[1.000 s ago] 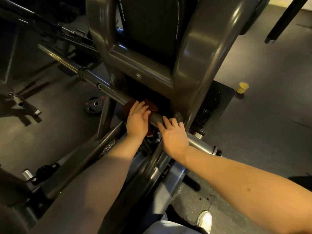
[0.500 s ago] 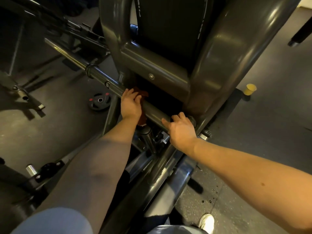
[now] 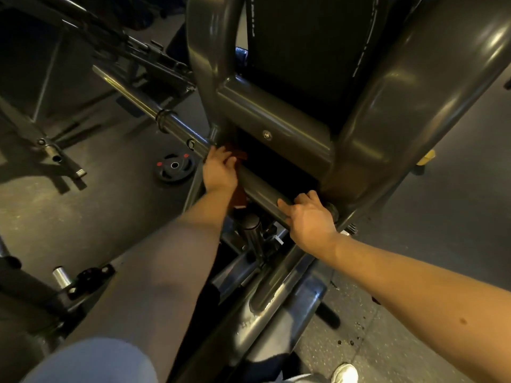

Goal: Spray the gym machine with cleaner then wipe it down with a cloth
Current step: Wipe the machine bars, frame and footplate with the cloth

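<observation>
Wiping cloth (image 3: pixel 235 157): soft, crumpled and reddish-brown, it is draped over the left end of the crossbar (image 3: pixel 262 189), just beside the left upright; one fold is seen above the bar and another hangs below it.
Left hand (image 3: pixel 219 171): it is curled round the cloth and the tube beneath, so that the fabric is gripped against the metal.
Right hand (image 3: pixel 309 219): the bare crossbar is gripped near its right end, with the fingers hooked over the top and the thumb laid along the tube.
Crossbar: a smooth, round, dark grey metal tube is shown, slanting down to the right.
Gym machine (image 3: pixel 387 106): thick, rounded tubing in glossy grey paint is joined by a cross-member with one bolt head; a black padded panel (image 3: pixel 304 51) is set between the uprights.
Chrome bar (image 3: pixel 132 98): polished steel, ringed by a collar, is seen running up to the left.
Weight plate (image 3: pixel 174 167): a black disc with red marks is laid flat on the floor (image 3: pixel 442 230).
Cup (image 3: pixel 425 157): yellow, partly hidden behind the right upright.
Floor: dark, matt and speckled.
</observation>
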Tool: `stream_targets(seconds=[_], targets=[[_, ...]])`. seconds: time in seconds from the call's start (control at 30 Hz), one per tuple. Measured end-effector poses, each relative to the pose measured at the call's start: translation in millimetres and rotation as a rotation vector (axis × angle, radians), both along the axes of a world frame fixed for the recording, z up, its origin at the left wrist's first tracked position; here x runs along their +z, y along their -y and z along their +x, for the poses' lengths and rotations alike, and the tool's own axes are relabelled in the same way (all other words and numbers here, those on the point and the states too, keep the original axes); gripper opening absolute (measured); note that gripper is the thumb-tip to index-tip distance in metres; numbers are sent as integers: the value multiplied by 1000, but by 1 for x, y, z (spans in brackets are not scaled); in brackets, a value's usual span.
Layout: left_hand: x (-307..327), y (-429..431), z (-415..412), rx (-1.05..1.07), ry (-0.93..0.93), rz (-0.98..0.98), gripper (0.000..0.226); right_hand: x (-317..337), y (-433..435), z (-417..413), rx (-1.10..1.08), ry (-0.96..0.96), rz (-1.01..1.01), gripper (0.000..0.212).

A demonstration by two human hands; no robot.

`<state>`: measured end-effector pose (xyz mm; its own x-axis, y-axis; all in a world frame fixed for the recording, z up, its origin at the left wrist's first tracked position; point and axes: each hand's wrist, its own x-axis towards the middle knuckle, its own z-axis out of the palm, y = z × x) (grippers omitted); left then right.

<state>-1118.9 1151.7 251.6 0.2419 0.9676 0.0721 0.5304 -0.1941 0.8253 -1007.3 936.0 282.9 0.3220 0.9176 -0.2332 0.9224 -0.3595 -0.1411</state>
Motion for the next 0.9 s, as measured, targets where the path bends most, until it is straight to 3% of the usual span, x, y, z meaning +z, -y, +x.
stream_targets(seconds=[0.13,0.3,0.63,0.73,0.8,0.9], targets=[[4,-63,-10,88,-33,-49,34,-3,0,1,-6,-10,24,66],[1,-53,-11,68,-32,30,32,-6,-2,3,16,31,-3,71],[-15,111,6,-10,236,-31,28,1,3,4,25,-29,44,64],[-24,154,8,-81,284,-60,28,4,15,8,58,-112,127,49],[-30,170,10,-113,285,-52,27,6,29,10,60,-175,175,36],[-29,160,10,-138,274,-23,27,10,54,12,50,-211,215,43]])
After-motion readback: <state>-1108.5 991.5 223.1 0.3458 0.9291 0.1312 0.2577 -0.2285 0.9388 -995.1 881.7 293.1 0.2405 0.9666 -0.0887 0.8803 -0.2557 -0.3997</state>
